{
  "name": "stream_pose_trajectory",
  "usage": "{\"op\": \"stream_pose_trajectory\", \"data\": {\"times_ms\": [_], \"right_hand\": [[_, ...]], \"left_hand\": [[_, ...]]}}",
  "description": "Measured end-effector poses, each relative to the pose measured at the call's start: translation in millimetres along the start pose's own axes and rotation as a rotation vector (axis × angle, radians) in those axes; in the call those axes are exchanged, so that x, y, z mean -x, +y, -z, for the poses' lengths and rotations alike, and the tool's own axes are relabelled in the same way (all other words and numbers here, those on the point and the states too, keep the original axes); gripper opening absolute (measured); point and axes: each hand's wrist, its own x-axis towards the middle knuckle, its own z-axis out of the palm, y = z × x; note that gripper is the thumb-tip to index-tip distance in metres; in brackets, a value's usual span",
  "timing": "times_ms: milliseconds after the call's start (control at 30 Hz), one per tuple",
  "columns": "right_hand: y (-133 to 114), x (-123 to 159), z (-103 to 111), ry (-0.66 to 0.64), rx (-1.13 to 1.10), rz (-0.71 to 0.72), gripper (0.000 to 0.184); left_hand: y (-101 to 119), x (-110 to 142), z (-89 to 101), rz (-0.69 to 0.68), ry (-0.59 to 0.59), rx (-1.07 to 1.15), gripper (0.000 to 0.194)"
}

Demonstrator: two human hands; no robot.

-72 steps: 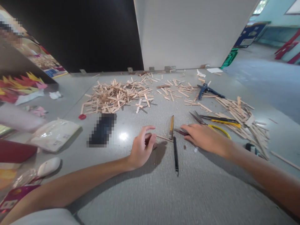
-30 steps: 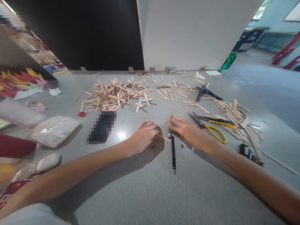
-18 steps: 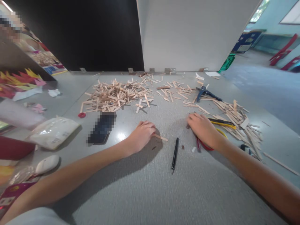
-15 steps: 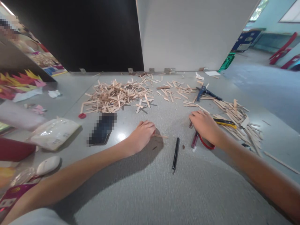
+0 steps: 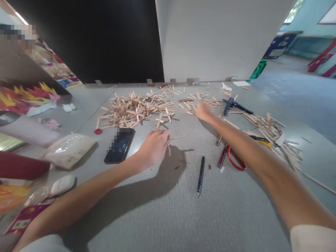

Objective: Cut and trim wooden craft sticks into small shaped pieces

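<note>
My left hand (image 5: pixel 155 145), fingers closed, holds a thin wooden stick (image 5: pixel 178 137) just above the grey table, and the stick's tip points right. Farther out, my right hand (image 5: pixel 204 112) is at a loose scatter of short wooden sticks (image 5: pixel 199 96). Its fingers look bent together, but whatever is in them is hidden. A large heap of small wooden pieces (image 5: pixel 131 110), some joined as crosses, lies beyond my left hand. The black pen (image 5: pixel 201 175) lies between my forearms. Beside my right forearm are a dark red tube (image 5: pixel 222 157) and a red-handled tool (image 5: pixel 233 162).
Blue-handled cutters (image 5: pixel 231 103), a yellow utility knife (image 5: pixel 262 140) and long wooden strips (image 5: pixel 286 150) lie on the right. A phone (image 5: pixel 120 145), a plastic packet (image 5: pixel 72 150) and a white mouse (image 5: pixel 63 184) lie on the left. Upright panels (image 5: pixel 204 42) border the table's far side.
My right hand has moved away from the red-handled tool, forward and left to the scattered sticks. My left hand has risen slightly with its stick.
</note>
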Motion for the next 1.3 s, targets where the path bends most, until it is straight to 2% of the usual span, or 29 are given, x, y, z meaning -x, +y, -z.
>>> {"op": "stream_pose_trajectory", "data": {"times_ms": [100, 200, 267, 367, 433, 533, 633, 733, 800, 867, 900, 1033, 1167, 1267, 1300], "right_hand": [[-0.7, 17.2, 8.6, 0.060, -0.016, 0.027, 0.039], [-4.6, 60.1, 16.2, 0.110, -0.042, 0.146, 0.029], [-8.7, 102.1, 14.6, 0.068, -0.076, 0.329, 0.017], [-8.3, 168.6, 1.2, -0.092, -0.113, 0.667, 0.011], [0.0, 202.9, -10.3, -0.119, -0.091, 0.792, 0.016], [19.4, 231.7, -21.0, -0.087, -0.041, 0.832, 0.022], [29.7, 246.2, -19.9, -0.021, -0.010, 0.807, 0.024], [16.2, 262.2, -15.2, -0.003, -0.028, 0.837, 0.020], [-4.0, 271.5, -14.6, -0.078, -0.040, 0.927, 0.019], [-26.8, 273.1, -16.9, -0.154, -0.016, 1.021, 0.017], [-37.0, 269.5, -18.6, -0.188, 0.008, 1.016, 0.016], [-57.1, 225.0, -24.9, -0.211, 0.060, 0.831, 0.018], [-40.7, 156.7, -23.0, -0.197, 0.097, 0.614, 0.010], [-16.9, 110.9, -14.2, -0.174, 0.141, 0.451, 0.030], [-9.7, 98.6, -10.3, -0.168, 0.154, 0.407, 0.032]], "left_hand": [[-2.6, -0.4, 10.2, 0.066, 0.070, 0.014, 0.014], [-9.6, -2.2, 22.3, 0.149, 0.163, 0.001, 0.016], [-16.0, -4.5, 29.8, 0.193, 0.216, -0.006, 0.017], [-24.1, -8.3, 37.5, 0.214, 0.243, -0.008, 0.019], [-26.4, -9.9, 39.9, 0.214, 0.239, -0.008, 0.021], [-24.9, -10.7, 41.2, 0.216, 0.225, -0.006, 0.020], [-20.2, -10.4, 41.6, 0.218, 0.209, -0.005, 0.017], [-15.1, -9.9, 42.6, 0.235, 0.174, -0.018, 0.014], [-12.2, -9.5, 44.1, 0.257, 0.146, -0.015, 0.013], [-10.2, -9.0, 46.3, 0.266, 0.146, 0.020, 0.011], [-9.8, -8.8, 47.6, 0.262, 0.156, 0.043, 0.011], [-12.1, -8.4, 51.4, 0.255, 0.187, 0.094, 0.010], [-15.7, -7.7, 51.2, 0.263, 0.199, 0.108, 0.010], [-15.3, -6.5, 50.7, 0.259, 0.198, 0.094, 0.012], [-14.7, -6.2, 50.8, 0.258, 0.195, 0.081, 0.012]]}}
